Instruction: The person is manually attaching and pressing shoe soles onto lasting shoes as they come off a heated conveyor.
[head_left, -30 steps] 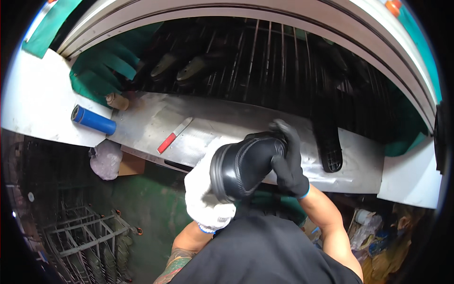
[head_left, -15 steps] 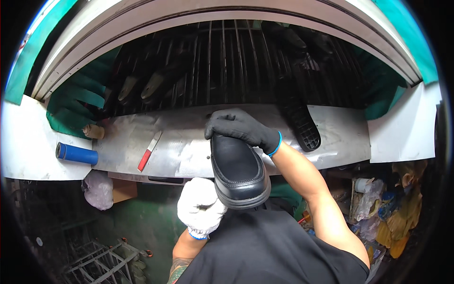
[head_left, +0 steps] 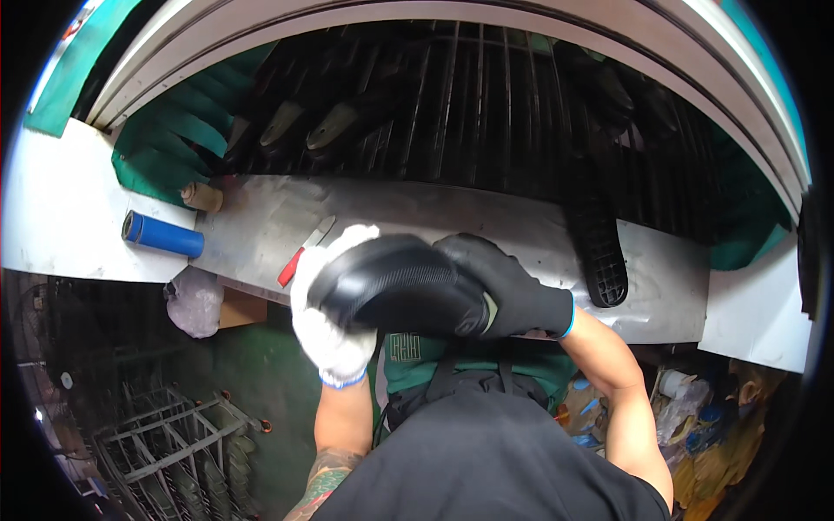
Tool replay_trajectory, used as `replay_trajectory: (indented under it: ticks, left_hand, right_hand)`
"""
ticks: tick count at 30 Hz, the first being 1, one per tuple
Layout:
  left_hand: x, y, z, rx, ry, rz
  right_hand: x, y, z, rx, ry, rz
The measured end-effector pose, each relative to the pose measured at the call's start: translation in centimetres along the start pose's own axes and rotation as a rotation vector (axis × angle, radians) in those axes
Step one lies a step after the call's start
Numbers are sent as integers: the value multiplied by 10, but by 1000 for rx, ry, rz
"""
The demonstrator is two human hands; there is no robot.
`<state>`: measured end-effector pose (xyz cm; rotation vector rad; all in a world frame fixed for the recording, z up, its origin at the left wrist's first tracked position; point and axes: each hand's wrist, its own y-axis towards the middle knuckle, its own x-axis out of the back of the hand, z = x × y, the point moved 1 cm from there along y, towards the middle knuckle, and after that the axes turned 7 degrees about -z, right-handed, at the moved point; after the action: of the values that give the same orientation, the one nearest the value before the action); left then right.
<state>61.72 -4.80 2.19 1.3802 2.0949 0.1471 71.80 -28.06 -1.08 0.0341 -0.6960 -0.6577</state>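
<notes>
A black shoe point(head_left: 404, 282) lies crosswise between my two hands, over the front edge of a metal ledge point(head_left: 665, 291). Its ribbed edge shows, slightly smeared by motion. My left hand point(head_left: 330, 347), in a white glove, is closed around the shoe's left end. Gripping the other end is my right hand point(head_left: 521, 286) in a dark grey glove; a small pale green patch shows beside its fingers. A knife point(head_left: 304, 253) with a red handle rests on the ledge just beyond my left hand. Right of my right hand, a black shoe sole point(head_left: 604, 256) lies with its grid side up.
Beyond the ledge, dark parallel bars point(head_left: 452, 104) run into a covered opening, with several shoes point(head_left: 332, 126) on them. A blue cylinder point(head_left: 163, 234) and a tan roll point(head_left: 201, 196) sit at left. A metal rack point(head_left: 174, 434) stands lower left; bags and scraps point(head_left: 695, 425) pile lower right.
The shoe has turned from pointing toward me to lying crosswise. My left hand has come up onto its left end, and my right hand has shifted to the right. The view has shifted too.
</notes>
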Motion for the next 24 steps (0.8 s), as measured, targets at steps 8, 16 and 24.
replay_trajectory:
  ticks: [8, 16, 24]
  left_hand:
    - [-10, 35, 64, 437, -168, -271]
    - [38, -9, 100, 371, 650, -62]
    - [42, -9, 80, 452, 668, -129]
  right_hand:
    - [-24, -23, 22, -564, 999, -57]
    - [-34, -34, 14, -739, 1089, -17]
    - [47, -5, -23, -870, 970, -216]
